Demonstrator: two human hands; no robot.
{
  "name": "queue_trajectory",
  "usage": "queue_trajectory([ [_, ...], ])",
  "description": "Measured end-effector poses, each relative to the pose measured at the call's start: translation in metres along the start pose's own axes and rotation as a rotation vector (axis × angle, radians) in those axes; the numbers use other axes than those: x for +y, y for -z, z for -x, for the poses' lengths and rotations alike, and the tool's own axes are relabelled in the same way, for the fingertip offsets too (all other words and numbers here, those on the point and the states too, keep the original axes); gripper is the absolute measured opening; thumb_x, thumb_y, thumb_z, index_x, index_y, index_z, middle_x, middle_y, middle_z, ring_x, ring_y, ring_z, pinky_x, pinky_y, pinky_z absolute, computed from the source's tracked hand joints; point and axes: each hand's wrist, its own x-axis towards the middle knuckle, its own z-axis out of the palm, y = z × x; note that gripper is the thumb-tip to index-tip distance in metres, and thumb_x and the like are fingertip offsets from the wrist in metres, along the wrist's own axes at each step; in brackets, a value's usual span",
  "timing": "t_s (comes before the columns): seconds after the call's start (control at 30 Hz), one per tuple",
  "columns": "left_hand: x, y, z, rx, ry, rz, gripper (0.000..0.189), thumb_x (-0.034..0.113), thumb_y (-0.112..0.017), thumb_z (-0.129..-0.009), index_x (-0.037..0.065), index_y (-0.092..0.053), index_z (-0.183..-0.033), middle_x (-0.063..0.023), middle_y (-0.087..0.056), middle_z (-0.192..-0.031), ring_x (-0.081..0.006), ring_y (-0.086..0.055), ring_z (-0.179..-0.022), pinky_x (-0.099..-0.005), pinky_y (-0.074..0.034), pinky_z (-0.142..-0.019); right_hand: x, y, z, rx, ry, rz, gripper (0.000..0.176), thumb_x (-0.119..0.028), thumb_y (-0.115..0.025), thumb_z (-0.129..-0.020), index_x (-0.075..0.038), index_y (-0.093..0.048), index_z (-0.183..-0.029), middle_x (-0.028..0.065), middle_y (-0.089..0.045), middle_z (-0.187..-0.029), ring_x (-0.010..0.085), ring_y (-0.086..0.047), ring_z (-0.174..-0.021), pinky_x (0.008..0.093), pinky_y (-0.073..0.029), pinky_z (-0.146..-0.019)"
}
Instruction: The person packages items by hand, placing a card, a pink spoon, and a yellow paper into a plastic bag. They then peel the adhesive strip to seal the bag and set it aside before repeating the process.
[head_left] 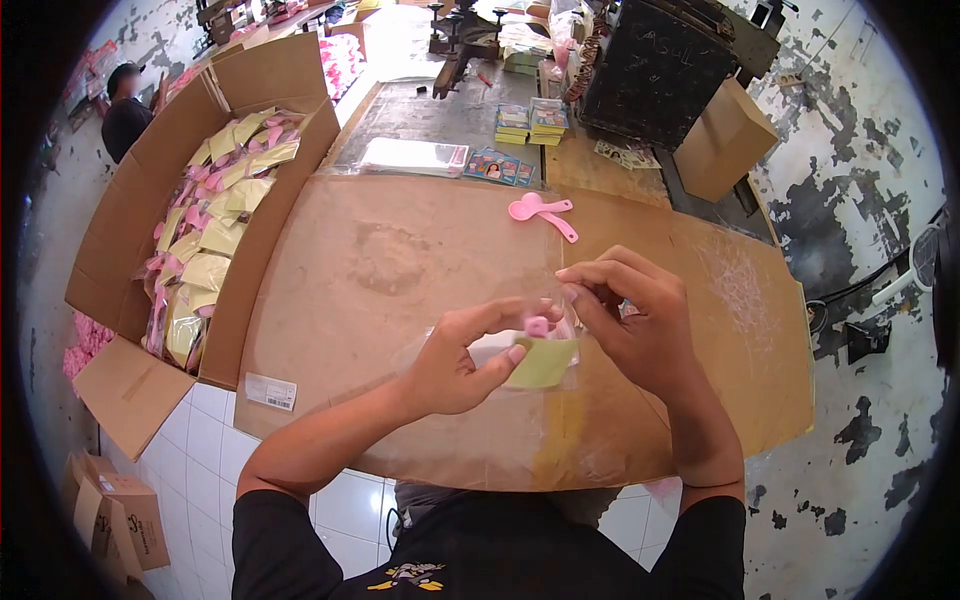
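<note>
Above the cardboard-covered table, my left hand (475, 355) grips a clear plastic bag by its side, thumb on the front. Inside the bag are a yellow-green card (543, 364) and a small pink item (537, 326). My right hand (635, 315) pinches the bag's upper edge between thumb and fingers, just right of the left hand. Beyond the hands, two pink spoons (540, 210) lie crossed on the cardboard (470, 250).
At left stands an open carton (285, 185) full of bagged pink items with yellow cards. Clear bags (413, 157), picture cards (497, 167) and card stacks (530, 120) sit at the back, near a black box (655, 70). A person (125, 115) is at far left.
</note>
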Motion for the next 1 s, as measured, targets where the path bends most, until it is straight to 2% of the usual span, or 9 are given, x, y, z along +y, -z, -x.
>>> queue_trajectory([
  [0.13,0.002,-0.003,0.001,0.038,0.161,0.011,0.027,0.006,-0.054,-0.108,-0.005,-0.061,-0.131,-0.0159,-0.073,-0.122,-0.0233,-0.072,-0.115,-0.0370,-0.056,-0.103,-0.008,-0.002,0.001,-0.038,0.005,0.026,0.014,-0.001,-0.076,-0.089,-0.003,-0.077,-0.103,0.0056,-0.067,-0.082,0.0121,-0.059,-0.063,0.0270,-0.046,-0.055],
  [0.2,-0.001,-0.002,0.001,0.043,0.201,0.082,0.023,0.004,-0.053,-0.108,-0.005,-0.064,-0.126,-0.0156,-0.074,-0.117,-0.0223,-0.073,-0.112,-0.0356,-0.058,-0.099,-0.007,-0.004,0.002,-0.054,0.034,0.044,0.018,0.004,-0.076,-0.087,-0.004,-0.078,-0.103,0.0040,-0.068,-0.082,0.0090,-0.059,-0.064,0.0247,-0.045,-0.055],
  [0.3,-0.002,0.000,0.003,0.040,0.249,0.141,0.020,0.004,-0.054,-0.109,-0.005,-0.065,-0.123,-0.0161,-0.075,-0.113,-0.0215,-0.073,-0.110,-0.0349,-0.059,-0.096,-0.004,-0.009,0.005,-0.024,0.038,0.011,0.018,0.003,-0.078,-0.087,-0.005,-0.078,-0.103,0.0045,-0.070,-0.084,0.0102,-0.060,-0.066,0.0258,-0.046,-0.056],
  [0.5,-0.002,0.000,0.002,0.064,0.270,0.222,0.023,0.008,-0.054,-0.110,-0.005,-0.064,-0.126,-0.0168,-0.076,-0.109,-0.0216,-0.075,-0.106,-0.0327,-0.061,-0.091,-0.002,-0.010,0.001,-0.024,0.107,0.020,0.016,-0.003,-0.076,-0.091,-0.004,-0.074,-0.106,0.0068,-0.066,-0.084,0.0177,-0.065,-0.068,0.0316,-0.051,-0.060],
  [0.63,-0.003,-0.003,0.001,0.118,0.258,0.222,0.025,0.008,-0.054,-0.110,-0.004,-0.063,-0.130,-0.0152,-0.077,-0.106,-0.0182,-0.075,-0.101,-0.0279,-0.060,-0.084,0.005,-0.014,0.002,0.015,0.151,0.054,0.019,-0.001,-0.077,-0.088,-0.005,-0.072,-0.106,0.0075,-0.068,-0.098,0.0224,-0.067,-0.079,0.0348,-0.052,-0.066],
  [0.73,0.009,-0.002,0.000,0.125,0.303,0.163,0.029,0.005,-0.059,-0.106,-0.004,-0.063,-0.133,-0.0132,-0.080,-0.099,-0.0115,-0.074,-0.090,-0.0264,-0.058,-0.076,0.005,-0.017,0.001,0.050,0.292,0.223,0.022,-0.005,-0.079,-0.083,-0.007,-0.072,-0.103,0.0069,-0.068,-0.109,0.0246,-0.067,-0.096,0.0375,-0.052,-0.079],
  [0.8,0.001,-0.003,0.003,0.128,0.210,-0.005,0.031,0.005,-0.062,-0.104,-0.005,-0.063,-0.134,-0.0132,-0.080,-0.096,-0.0105,-0.074,-0.085,-0.0267,-0.057,-0.072,-0.002,-0.015,0.000,0.016,0.401,0.430,0.023,-0.009,-0.080,-0.080,-0.008,-0.072,-0.101,0.0060,-0.066,-0.113,0.0246,-0.064,-0.106,0.0386,-0.049,-0.088],
  [0.9,0.002,-0.002,0.007,0.088,0.163,-0.193,0.034,0.003,-0.064,-0.103,-0.008,-0.060,-0.135,-0.0150,-0.079,-0.095,-0.0110,-0.074,-0.086,-0.0279,-0.059,-0.071,0.002,-0.024,0.002,-0.022,0.472,0.562,0.024,-0.018,-0.080,-0.079,-0.007,-0.071,-0.099,0.0047,-0.065,-0.109,0.0220,-0.062,-0.111,0.0381,-0.044,-0.095],
  [1.0,0.001,-0.003,0.008,0.058,0.143,-0.333,0.035,0.002,-0.066,-0.102,-0.009,-0.060,-0.134,-0.0161,-0.079,-0.096,-0.0121,-0.075,-0.085,-0.0304,-0.060,-0.070,0.004,-0.028,0.003,-0.061,0.554,0.698,0.020,-0.019,-0.077,-0.079,-0.006,-0.070,-0.094,0.0048,-0.064,-0.109,0.0221,-0.062,-0.110,0.0386,-0.044,-0.095],
])
